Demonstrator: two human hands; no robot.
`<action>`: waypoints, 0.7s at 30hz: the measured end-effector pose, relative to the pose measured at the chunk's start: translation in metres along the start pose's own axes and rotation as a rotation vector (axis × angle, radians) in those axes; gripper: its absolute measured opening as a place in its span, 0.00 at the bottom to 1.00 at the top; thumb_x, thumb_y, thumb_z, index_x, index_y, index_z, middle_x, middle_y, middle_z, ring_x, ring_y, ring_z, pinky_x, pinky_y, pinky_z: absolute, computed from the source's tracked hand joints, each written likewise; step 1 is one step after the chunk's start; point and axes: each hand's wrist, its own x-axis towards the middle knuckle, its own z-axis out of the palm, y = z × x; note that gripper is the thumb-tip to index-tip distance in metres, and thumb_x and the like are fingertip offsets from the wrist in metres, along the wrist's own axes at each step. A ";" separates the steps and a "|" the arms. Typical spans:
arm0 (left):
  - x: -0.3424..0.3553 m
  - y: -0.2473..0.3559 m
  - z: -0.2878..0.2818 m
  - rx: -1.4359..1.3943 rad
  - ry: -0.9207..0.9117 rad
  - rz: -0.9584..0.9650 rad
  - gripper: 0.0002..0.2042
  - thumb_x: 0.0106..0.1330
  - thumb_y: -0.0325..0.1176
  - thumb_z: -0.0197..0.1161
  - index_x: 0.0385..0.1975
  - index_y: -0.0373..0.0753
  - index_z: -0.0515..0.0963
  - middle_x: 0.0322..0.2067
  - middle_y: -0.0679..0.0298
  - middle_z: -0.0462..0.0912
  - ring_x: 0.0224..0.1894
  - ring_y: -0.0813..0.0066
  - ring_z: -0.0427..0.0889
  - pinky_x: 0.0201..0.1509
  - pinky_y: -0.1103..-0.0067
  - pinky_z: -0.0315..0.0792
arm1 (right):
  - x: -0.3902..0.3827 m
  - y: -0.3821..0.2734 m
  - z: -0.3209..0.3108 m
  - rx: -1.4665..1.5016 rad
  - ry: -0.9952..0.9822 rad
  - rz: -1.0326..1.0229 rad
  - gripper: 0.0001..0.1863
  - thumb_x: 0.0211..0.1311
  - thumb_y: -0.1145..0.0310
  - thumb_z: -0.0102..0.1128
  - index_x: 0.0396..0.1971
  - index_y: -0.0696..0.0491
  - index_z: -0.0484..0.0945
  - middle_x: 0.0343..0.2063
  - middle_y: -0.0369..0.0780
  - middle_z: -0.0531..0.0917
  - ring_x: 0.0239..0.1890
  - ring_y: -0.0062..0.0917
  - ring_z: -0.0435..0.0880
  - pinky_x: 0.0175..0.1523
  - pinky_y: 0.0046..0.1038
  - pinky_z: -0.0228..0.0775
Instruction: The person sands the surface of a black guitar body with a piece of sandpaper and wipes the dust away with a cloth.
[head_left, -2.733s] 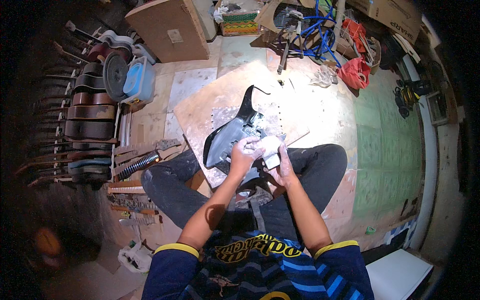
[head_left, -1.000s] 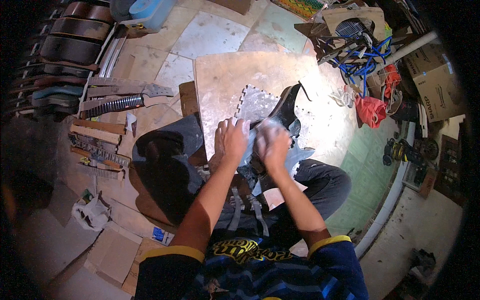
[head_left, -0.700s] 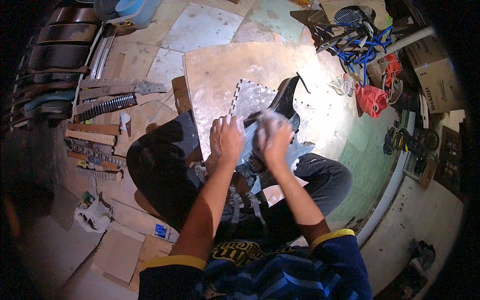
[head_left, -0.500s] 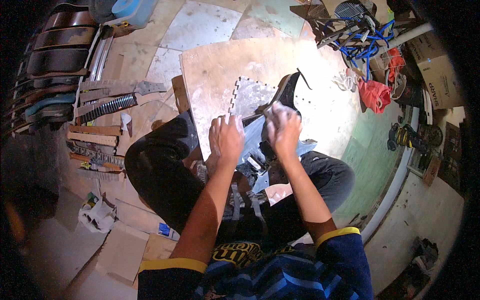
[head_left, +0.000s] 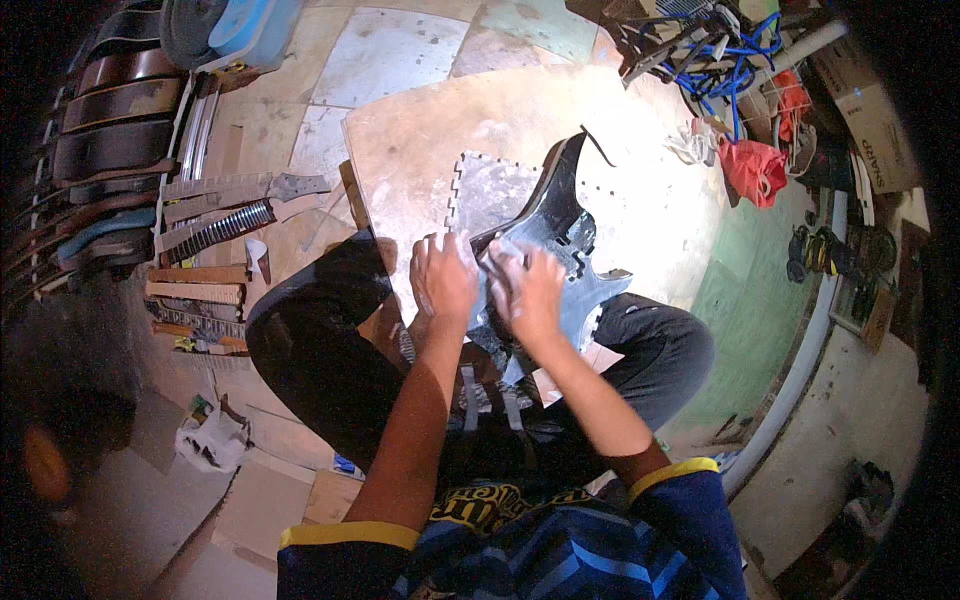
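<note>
A dark electric guitar body (head_left: 560, 203) with pointed horns and cut-out cavities lies across my lap, its face dulled grey in places. My left hand (head_left: 443, 274) grips its left edge, fingers curled over the rim. Against the face, close to my left hand, my right hand (head_left: 527, 292) presses with bent fingers, a little blurred. Pale dust coats the fingers of both hands. Whatever the right fingers may hold is hidden under them. Beneath the body shows a grey foam mat (head_left: 495, 180) with a jigsaw edge.
A large wooden board (head_left: 400, 130) lies under the mat. To the left are several guitar necks (head_left: 230, 222) and a rack of curved guitar parts (head_left: 110, 120). At far right sit blue cables (head_left: 735, 80), a red cloth (head_left: 752, 172) and cardboard boxes (head_left: 870, 130).
My right hand has slid toward me and left across the guitar body, uncovering its upper part and cavities. My left hand has shifted slightly left. The whole view has tilted a little.
</note>
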 end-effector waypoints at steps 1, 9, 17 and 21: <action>-0.001 -0.004 0.003 0.004 -0.005 0.000 0.16 0.70 0.40 0.61 0.49 0.37 0.83 0.51 0.48 0.82 0.57 0.50 0.77 0.62 0.60 0.70 | 0.010 0.012 -0.008 -0.009 -0.043 -0.003 0.28 0.59 0.70 0.68 0.62 0.44 0.79 0.52 0.49 0.78 0.52 0.46 0.76 0.56 0.47 0.66; -0.002 -0.001 0.007 -0.033 0.031 -0.010 0.15 0.70 0.40 0.60 0.47 0.36 0.82 0.48 0.48 0.81 0.56 0.49 0.77 0.60 0.58 0.71 | -0.003 0.000 -0.009 0.084 -0.070 0.017 0.27 0.57 0.69 0.67 0.60 0.44 0.80 0.51 0.51 0.78 0.54 0.48 0.75 0.57 0.51 0.65; 0.000 0.002 0.015 -0.136 0.096 -0.025 0.14 0.74 0.42 0.58 0.43 0.38 0.82 0.45 0.46 0.81 0.50 0.44 0.80 0.51 0.54 0.75 | -0.010 -0.005 0.004 0.032 0.042 0.044 0.28 0.56 0.66 0.69 0.59 0.41 0.81 0.53 0.52 0.76 0.56 0.49 0.74 0.57 0.54 0.66; -0.005 -0.003 0.017 -0.203 0.037 -0.122 0.14 0.73 0.40 0.59 0.48 0.38 0.81 0.49 0.42 0.80 0.54 0.40 0.79 0.55 0.51 0.74 | 0.028 0.022 -0.012 0.091 0.129 0.173 0.28 0.56 0.67 0.68 0.60 0.44 0.79 0.54 0.50 0.76 0.55 0.47 0.74 0.57 0.50 0.65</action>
